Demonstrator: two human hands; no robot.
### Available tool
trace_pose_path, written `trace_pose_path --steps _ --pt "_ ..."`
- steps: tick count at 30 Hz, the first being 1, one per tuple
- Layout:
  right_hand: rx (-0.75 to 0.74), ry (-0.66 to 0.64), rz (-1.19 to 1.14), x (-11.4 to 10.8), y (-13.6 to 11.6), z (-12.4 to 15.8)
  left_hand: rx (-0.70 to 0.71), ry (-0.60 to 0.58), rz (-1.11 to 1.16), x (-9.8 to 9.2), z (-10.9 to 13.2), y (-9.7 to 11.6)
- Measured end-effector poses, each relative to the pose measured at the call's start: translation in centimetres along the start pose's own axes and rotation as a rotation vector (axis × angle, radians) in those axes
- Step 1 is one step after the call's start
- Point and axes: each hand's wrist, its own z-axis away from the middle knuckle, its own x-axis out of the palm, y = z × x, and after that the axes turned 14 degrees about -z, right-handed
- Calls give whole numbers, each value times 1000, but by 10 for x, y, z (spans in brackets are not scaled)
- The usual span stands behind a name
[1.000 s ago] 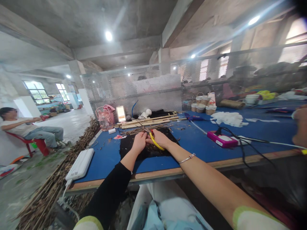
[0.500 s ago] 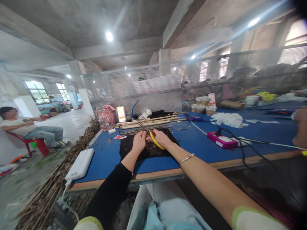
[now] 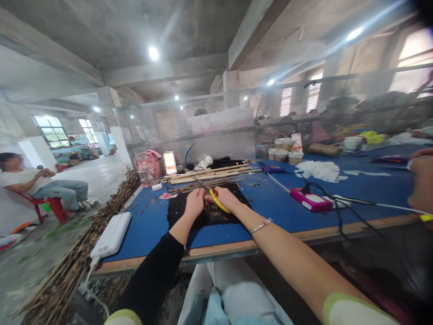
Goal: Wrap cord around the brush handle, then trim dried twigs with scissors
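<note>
My right hand [image 3: 226, 200] is wrapped round the yellow handles of a pair of scissors [image 3: 218, 204], whose blades point up and left. Beside it, my left hand [image 3: 195, 203] has its fingers pressed together close to the scissors; what they pinch is too small to make out. Both hands are over a black cloth [image 3: 176, 210] strewn with brown plant scraps. Just behind the blades lie thin brown twigs [image 3: 192, 187], and beyond them thicker pale sticks [image 3: 209, 174].
A white power bank [image 3: 111, 235] lies at the blue table's [image 3: 270, 228] left corner. Right are a magenta box [image 3: 311, 200] with cables, white fluffy material [image 3: 320, 170] and small baskets [image 3: 295, 156]. Dried stalks [image 3: 77, 248] stand left; a person [image 3: 37, 180] sits beyond.
The view has shifted slightly. My hands and the scissors stay almost in place over the cloth. The seated person's hands have come up closer together.
</note>
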Motion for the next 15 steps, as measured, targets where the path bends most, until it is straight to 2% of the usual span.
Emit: trace_pose_path --steps 5,10,15 --pt "1 21 81 -1 0 -1 -22 -17 10 -1 1 4" --pt "0 33 168 -5 -5 -6 -102 -33 126 0 2 11" --pt "-16 -1 183 -7 -6 -11 -134 -8 211 2 -2 9"
